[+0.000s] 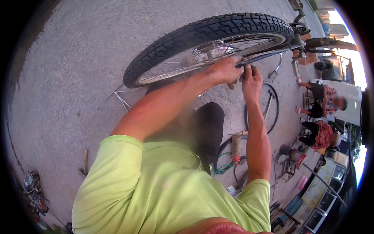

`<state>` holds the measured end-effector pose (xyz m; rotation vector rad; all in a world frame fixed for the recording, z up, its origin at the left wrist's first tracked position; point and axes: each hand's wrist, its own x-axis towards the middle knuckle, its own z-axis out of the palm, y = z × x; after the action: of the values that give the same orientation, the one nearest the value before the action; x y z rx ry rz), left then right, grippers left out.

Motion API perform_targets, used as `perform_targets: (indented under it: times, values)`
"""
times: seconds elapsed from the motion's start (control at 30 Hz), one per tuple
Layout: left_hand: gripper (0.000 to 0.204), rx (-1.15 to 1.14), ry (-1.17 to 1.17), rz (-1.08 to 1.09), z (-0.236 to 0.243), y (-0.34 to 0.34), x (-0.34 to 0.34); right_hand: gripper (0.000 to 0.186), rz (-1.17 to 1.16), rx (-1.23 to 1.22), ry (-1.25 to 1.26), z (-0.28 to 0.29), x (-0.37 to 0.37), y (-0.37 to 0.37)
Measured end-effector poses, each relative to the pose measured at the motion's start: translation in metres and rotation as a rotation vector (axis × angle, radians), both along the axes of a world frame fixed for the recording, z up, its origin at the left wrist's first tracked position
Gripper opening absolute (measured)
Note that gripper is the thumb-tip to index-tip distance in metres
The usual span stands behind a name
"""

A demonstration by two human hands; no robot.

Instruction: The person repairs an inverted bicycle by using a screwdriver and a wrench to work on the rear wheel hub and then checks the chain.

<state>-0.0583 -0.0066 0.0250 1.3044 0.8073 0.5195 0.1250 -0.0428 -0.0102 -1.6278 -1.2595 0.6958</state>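
A bicycle wheel with a black knobby tyre (210, 28) and thin spokes stands tilted in front of me. Below its rim, on the right side, my left hand (226, 71) is closed, its fingertips at the end of a black tube-like strip (260, 58). My right hand (252, 80) pinches at the same spot, thumb and fingers pressed together. The strip runs up and right beside a silver bar toward the wheel's far end. Fingers partly hide the held end, so its exact kind cannot be made out.
A black hose or tube loop (277, 102) and a hand pump (236, 146) lie on the concrete at right. Farther right, two people (322, 132) sit near an old van (331, 183). A stick (85, 160) and a motorcycle (34, 191) are at left.
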Motion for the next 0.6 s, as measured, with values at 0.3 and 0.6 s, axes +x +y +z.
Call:
perform_targets:
  times: [0.3, 0.6]
  values:
    - [0.059, 0.037, -0.001, 0.013, 0.0, -0.001, 0.001, 0.043, -0.166, -0.258, 0.728, 0.009, -0.015, 0.009]
    - [0.06, -0.019, -0.039, 0.0, -0.008, 0.003, 0.003, 0.039, -0.045, -0.072, -0.54, 0.005, -0.003, 0.002]
